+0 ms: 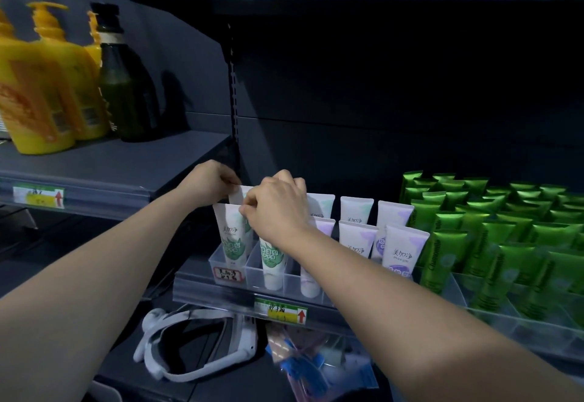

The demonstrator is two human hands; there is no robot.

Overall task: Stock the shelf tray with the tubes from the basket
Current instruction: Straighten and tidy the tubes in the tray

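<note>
A clear divided shelf tray (218, 257) holds upright white tubes: green-printed ones at the left (228, 237) and lilac-printed ones further right (401, 251). My left hand (207, 185) pinches the crimped top of a white tube (237, 195) standing in the back of the leftmost lane. My right hand (273, 208) pinches the same tube's top edge from the right, hiding part of the second lane. No basket is in view.
Rows of green tubes (493, 237) fill clear trays to the right. Yellow pump bottles (41, 85) and a dark bottle (126, 85) stand on the upper left shelf. Below lie a white headset (196, 348) and a plastic bag (303, 367). Price tag (281, 311) marks the shelf edge.
</note>
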